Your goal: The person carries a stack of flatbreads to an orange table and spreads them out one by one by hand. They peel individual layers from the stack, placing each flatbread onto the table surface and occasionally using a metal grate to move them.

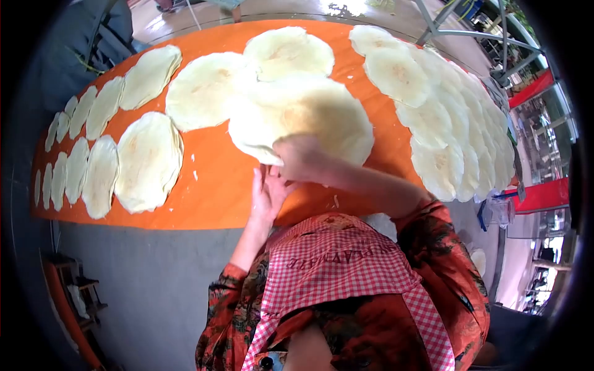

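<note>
A large, thin, round flatbread (334,117) lies before me on the orange table, overlapping the ones behind it. Gripping its near edge, my right hand (300,157) has its fingers curled closed over the rim. Just below that edge is my left hand (269,193), palm up with fingers apart, its fingertips close to the rim and partly hidden by the right hand. Behind the large piece are another flatbread (207,89) to the left and one more flatbread (288,51) at the back.
Stacked flatbreads (148,162) stand in two rows on the left. Many overlapping flatbreads (427,120) cover the right end of the orange table (216,179). Metal frame bars (470,34) rise beyond the far right corner. A clear plastic container (500,210) is at the right.
</note>
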Available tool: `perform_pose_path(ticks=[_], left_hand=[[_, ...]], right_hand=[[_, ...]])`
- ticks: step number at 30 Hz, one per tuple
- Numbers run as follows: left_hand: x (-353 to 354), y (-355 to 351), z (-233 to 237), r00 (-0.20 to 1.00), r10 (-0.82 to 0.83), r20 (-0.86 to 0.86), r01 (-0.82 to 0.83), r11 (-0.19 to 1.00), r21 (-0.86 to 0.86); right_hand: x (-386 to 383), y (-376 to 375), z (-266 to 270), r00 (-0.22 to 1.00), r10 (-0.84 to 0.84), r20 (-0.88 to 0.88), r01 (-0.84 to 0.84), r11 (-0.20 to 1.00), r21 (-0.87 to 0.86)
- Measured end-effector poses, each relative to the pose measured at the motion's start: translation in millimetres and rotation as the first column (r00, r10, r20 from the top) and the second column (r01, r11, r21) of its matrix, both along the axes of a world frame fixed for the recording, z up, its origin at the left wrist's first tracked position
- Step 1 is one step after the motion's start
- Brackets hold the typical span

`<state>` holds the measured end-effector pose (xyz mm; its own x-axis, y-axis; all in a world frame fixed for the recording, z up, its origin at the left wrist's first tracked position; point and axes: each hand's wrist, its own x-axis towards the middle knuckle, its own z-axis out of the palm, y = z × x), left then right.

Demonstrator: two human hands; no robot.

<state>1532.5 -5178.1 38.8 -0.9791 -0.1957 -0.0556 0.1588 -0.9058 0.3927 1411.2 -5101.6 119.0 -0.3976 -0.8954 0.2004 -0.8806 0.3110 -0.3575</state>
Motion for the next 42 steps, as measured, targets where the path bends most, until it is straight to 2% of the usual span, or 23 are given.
perform_pose_path(ticks=[3,4,7,9,10,13,19,20,22,23,24,25,26,27,29,31,32,33,34,35,37,40,42], left_hand=[[-3.5,-1.8,-41.2,0.986,-0.021,0.166,0.007,0.997,0.08],[-0.3,-0.3,-41.5,0.987,-0.039,0.153,0.023,0.995,0.1],[5.7,2.8,-41.2,0.988,-0.062,0.144,0.047,0.994,0.103],[5.4,3.5,-40.7,0.984,-0.03,0.177,0.026,0.999,0.028],[5.9,2.2,-40.8,0.991,-0.035,0.132,0.023,0.996,0.09],[4.8,3.7,-41.2,0.979,-0.011,0.203,0.019,0.999,-0.038],[-2.4,10.6,-46.1,0.884,0.147,0.443,-0.066,0.979,-0.193],[-1.4,5.8,-54.4,0.866,0.138,0.481,0.005,0.959,-0.285],[-11.3,18.1,-52.7,0.831,0.262,0.491,-0.135,0.951,-0.279],[-12.4,19.5,-57.7,0.803,0.262,0.536,-0.132,0.954,-0.268],[-13.6,18.5,-65.1,0.785,0.328,0.525,-0.129,0.916,-0.379],[-9.4,14.4,-73.2,0.818,0.3,0.491,-0.17,0.941,-0.292],[-8.1,8.9,-70.5,0.8,0.267,0.538,-0.157,0.958,-0.241],[-5.0,4.4,-66.3,0.76,0.283,0.586,-0.155,0.953,-0.259],[1.7,-5.2,-63.4,0.8,0.204,0.565,-0.128,0.977,-0.171],[-5.0,-1.6,-48.6,0.766,0.25,0.592,-0.12,0.961,-0.25],[-10.2,0.7,-33.6,0.774,0.218,0.595,-0.084,0.966,-0.244],[-16.9,8.0,-19.0,0.784,0.245,0.571,-0.121,0.962,-0.247],[-20.9,7.6,-21.9,0.815,0.216,0.537,-0.1,0.966,-0.237],[-19.0,6.5,-31.2,0.817,0.239,0.525,-0.106,0.957,-0.271],[-17.4,10.4,-31.2,0.803,0.254,0.539,-0.103,0.95,-0.294],[-14.5,18.3,-26.1,0.82,0.243,0.518,-0.11,0.955,-0.274],[-14.3,20.7,-31.4,0.821,0.251,0.512,-0.128,0.957,-0.262]], right_hand=[[12.1,13.7,-41.8,0.958,0.019,0.288,-0.068,0.985,0.16],[7.9,16.4,-56.5,0.912,-0.075,0.404,-0.026,0.971,0.239],[-5.2,27.8,-78.7,0.754,-0.184,0.63,-0.011,0.956,0.292],[-9.5,36.1,-84.3,0.782,-0.043,0.622,-0.042,0.992,0.122],[-13.2,37.6,-86.5,0.796,0.029,0.605,-0.059,0.998,0.031],[-22.6,41.7,-96.3,0.668,0.019,0.744,-0.032,0.999,0.003],[-31.2,49.0,-97.0,0.654,-0.029,0.756,-0.008,0.999,0.046],[-26.5,46.0,-107.3,0.737,-0.009,0.676,-0.004,1.0,0.018],[-18.8,42.8,-134.0,0.891,-0.026,0.454,0.038,0.999,-0.016],[-15.4,42.4,-139.6,0.931,0.076,0.357,-0.005,0.98,-0.197],[-16.7,38.6,-127.9,0.946,0.038,0.322,-0.004,0.994,-0.107],[-25.2,36.2,-110.5,0.958,0.013,0.287,-0.008,1.0,-0.017],[-44.5,38.3,-88.8,0.923,-0.103,0.372,0.132,0.99,-0.052],[-64.5,40.8,-73.5,0.862,-0.188,0.472,0.255,0.964,-0.082],[-105.7,46.6,-62.5,0.796,-0.139,0.589,0.242,0.965,-0.1],[-102.4,44.2,-36.5,0.752,-0.039,0.658,0.058,0.998,-0.007],[-89.0,41.2,-32.0,0.774,-0.013,0.634,-0.033,0.998,0.06],[-75.4,36.3,-32.4,0.796,0.023,0.605,-0.125,0.984,0.127],[-64.9,27.0,-62.2,0.73,0.06,0.681,-0.22,0.964,0.151],[-53.3,30.6,-67.1,0.738,0.136,0.661,-0.247,0.966,0.076],[-52.7,32.2,-74.9,0.595,0.134,0.792,-0.257,0.966,0.03],[-58.9,35.8,-100.7,0.31,0.15,0.939,-0.243,0.967,-0.074],[-65.8,40.6,-106.5,0.197,0.093,0.976,-0.245,0.969,-0.043]])
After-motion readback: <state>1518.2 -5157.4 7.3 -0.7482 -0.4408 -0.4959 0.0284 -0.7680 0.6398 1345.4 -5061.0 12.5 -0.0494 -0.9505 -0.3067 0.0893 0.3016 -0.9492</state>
